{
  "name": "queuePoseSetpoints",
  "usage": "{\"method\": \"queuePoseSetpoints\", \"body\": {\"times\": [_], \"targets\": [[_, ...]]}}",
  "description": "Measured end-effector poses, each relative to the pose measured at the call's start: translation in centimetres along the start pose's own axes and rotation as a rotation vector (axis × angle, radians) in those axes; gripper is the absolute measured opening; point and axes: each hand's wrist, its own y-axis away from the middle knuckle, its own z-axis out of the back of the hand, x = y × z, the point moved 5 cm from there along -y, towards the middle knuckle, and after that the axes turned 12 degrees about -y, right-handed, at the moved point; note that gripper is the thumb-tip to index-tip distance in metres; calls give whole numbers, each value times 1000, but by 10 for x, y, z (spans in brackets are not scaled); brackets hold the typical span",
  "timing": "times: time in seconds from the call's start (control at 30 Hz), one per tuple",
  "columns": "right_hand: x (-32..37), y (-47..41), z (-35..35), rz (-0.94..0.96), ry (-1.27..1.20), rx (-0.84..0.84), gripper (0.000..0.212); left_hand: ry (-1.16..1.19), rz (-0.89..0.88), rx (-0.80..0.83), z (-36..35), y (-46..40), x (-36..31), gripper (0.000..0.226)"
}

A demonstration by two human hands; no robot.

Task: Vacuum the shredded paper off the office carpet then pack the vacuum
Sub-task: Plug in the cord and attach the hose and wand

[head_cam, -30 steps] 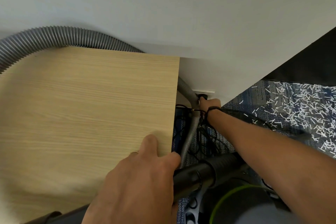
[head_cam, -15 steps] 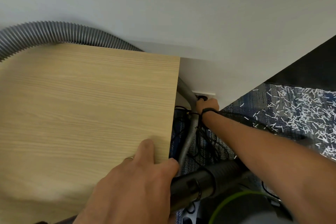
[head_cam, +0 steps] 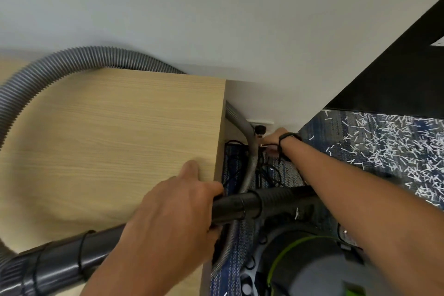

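Your left hand (head_cam: 168, 221): curled round the black vacuum wand (head_cam: 230, 204), thumb resting on the wooden tabletop (head_cam: 108, 139). Your right hand (head_cam: 274, 138): reached down to the wall socket (head_cam: 260, 126); its grip is hidden. Grey ribbed hose (head_cam: 72, 60): loops over the tabletop and down its side. Shredded paper (head_cam: 396, 149): scattered on the blue carpet (head_cam: 319, 132) at right. Vacuum body (head_cam: 310, 269): on the carpet below your right arm.
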Motion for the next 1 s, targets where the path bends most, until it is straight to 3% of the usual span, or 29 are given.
{"method": "queuePoseSetpoints", "body": {"times": [0.2, 0.37, 0.47, 0.53, 0.63, 0.73, 0.8, 0.87, 1.0], "targets": [[-12, 68, 24, 110, 213, 54, 45, 114, 9, -21, 6, 7, 1, 33], [-37, 93, 19, 64, 157, 140, 38, 115, -3, -49, 10, 18, -2, 36], [-32, 82, 9, 25, 115, 108, 36, 112, -13, -58, 9, 20, -2, 35], [-22, 62, 5, 100, 161, 58, 39, 108, -15, -65, 7, 19, -3, 35], [7, 39, -4, 324, 233, 24, 26, 90, -25, -77, 5, 19, -4, 35], [40, 28, -19, 541, 120, 31, 49, 89, -16, -73, 3, 17, -4, 36], [56, 21, -28, 644, 100, 9, 49, 75, -12, -75, 4, 17, -4, 37], [62, 12, -41, 662, 127, -6, 45, 69, -5, -83, 3, 15, -4, 37], [64, 7, -49, 678, 102, -73, 60, 77, 4, -87, 4, 12, -3, 39]]}}
